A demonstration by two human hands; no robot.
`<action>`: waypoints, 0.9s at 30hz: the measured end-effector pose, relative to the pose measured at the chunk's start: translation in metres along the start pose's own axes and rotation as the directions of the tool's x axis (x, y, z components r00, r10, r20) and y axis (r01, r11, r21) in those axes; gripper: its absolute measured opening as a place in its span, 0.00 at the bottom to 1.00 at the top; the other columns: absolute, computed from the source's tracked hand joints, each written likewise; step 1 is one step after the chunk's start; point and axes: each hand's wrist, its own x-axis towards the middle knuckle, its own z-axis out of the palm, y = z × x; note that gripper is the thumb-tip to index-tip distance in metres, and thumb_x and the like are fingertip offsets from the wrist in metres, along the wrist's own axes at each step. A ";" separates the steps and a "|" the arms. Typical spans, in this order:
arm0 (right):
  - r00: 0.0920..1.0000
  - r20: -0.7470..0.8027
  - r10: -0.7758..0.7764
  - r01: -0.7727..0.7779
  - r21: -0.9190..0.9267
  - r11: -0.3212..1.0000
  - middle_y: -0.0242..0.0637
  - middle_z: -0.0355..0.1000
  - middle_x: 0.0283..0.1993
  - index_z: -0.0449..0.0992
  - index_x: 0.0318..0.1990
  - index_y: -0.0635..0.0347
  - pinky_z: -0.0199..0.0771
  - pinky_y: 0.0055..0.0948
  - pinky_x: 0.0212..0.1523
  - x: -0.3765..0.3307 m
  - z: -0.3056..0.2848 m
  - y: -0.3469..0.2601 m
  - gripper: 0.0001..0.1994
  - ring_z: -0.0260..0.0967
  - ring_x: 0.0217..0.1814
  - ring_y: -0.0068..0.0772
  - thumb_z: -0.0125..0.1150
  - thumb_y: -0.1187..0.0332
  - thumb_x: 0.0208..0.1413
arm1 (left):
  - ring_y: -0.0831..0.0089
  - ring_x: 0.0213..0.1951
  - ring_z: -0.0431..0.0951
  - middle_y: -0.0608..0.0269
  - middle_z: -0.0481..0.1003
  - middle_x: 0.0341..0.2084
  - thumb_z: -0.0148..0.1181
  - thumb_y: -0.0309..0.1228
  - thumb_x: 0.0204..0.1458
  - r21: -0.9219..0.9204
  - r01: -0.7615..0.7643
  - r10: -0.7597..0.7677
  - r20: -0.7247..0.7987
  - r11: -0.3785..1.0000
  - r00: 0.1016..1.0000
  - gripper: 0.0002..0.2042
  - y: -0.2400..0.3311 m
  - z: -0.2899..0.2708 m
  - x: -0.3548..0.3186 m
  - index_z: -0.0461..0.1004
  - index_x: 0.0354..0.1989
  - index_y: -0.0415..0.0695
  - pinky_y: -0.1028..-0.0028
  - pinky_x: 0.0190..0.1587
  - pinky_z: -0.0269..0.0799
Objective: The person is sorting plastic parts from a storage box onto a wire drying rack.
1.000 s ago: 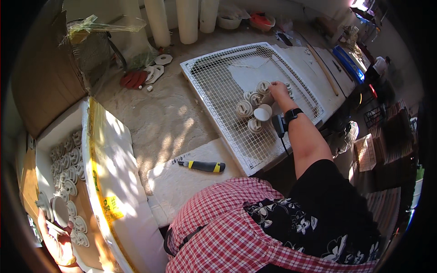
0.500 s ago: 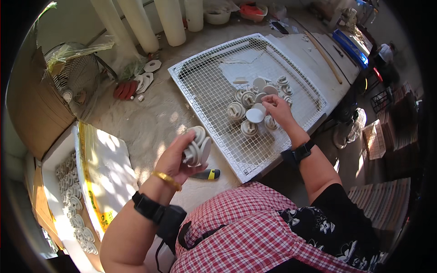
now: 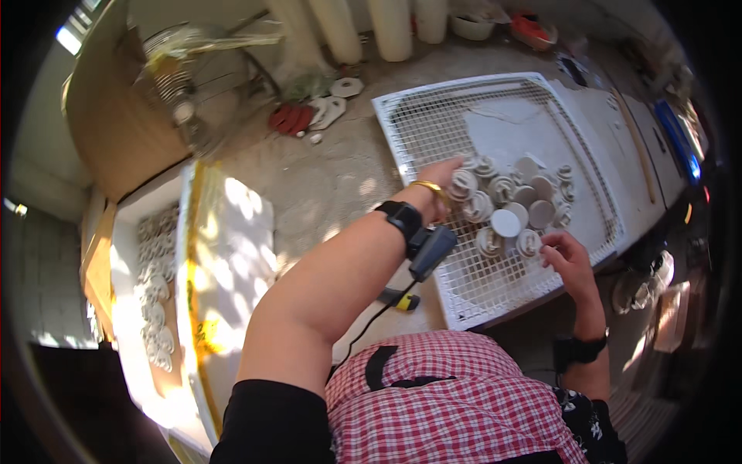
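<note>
My left hand (image 3: 439, 184) reaches over the left side of a white grid tray (image 3: 456, 294). Its fingers close around a ridged, round white ceramic piece (image 3: 464, 185); the palm side is partly hidden by the wrist. To the right, my right hand (image 3: 570, 259) hovers at the tray's near edge with bent, parted fingers and nothing in them. Its fingertips are beside another ridged white piece (image 3: 529, 243); whether they touch cannot be made out. Between the hands lies a cluster of similar pieces, with a flat white disc (image 3: 505, 223) and greyish discs (image 3: 541, 213) among them.
A yellow-and-black handled tool (image 3: 403, 300) lies left of the tray's near corner. At left stands a white foam box (image 3: 124, 309) holding many white pieces. Red pads (image 3: 291, 120) and white octagonal plates (image 3: 346, 87) lie at the back. A wooden stick (image 3: 638, 143) rests on the right.
My left hand has carried the ceramic pieces from beside the tray over to the cluster. My right hand has drawn back from the discs toward the tray's near edge. The view has shifted left.
</note>
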 end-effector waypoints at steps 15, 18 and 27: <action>0.737 0.609 -0.295 0.357 0.021 0.934 0.31 0.72 0.36 0.72 0.46 0.64 0.71 0.19 0.38 0.032 0.207 -0.179 0.08 0.68 0.34 0.18 0.55 0.76 0.60 | 0.73 0.44 0.71 0.67 0.70 0.40 0.63 0.40 0.54 0.207 -0.639 0.661 -0.060 0.741 0.748 0.19 0.031 -0.158 -0.355 0.69 0.48 0.42 0.72 0.46 0.70; 0.656 0.684 -0.321 0.419 0.024 0.908 0.31 0.72 0.34 0.72 0.46 0.64 0.71 0.19 0.37 0.025 0.252 -0.221 0.08 0.68 0.33 0.18 0.56 0.76 0.60 | 0.73 0.48 0.72 0.65 0.73 0.45 0.61 0.40 0.56 0.395 -0.578 0.698 -0.328 0.714 0.637 0.20 0.010 -0.243 -0.440 0.69 0.52 0.42 0.72 0.51 0.70; 0.316 0.828 -0.463 0.750 0.081 0.656 0.31 0.72 0.32 0.74 0.43 0.64 0.72 0.26 0.34 -0.002 0.384 -0.334 0.06 0.69 0.31 0.22 0.58 0.73 0.59 | 0.67 0.44 0.76 0.56 0.76 0.40 0.67 0.47 0.48 0.644 0.296 0.530 -0.756 0.705 0.384 0.25 -0.131 -0.480 -0.560 0.73 0.48 0.42 0.70 0.46 0.72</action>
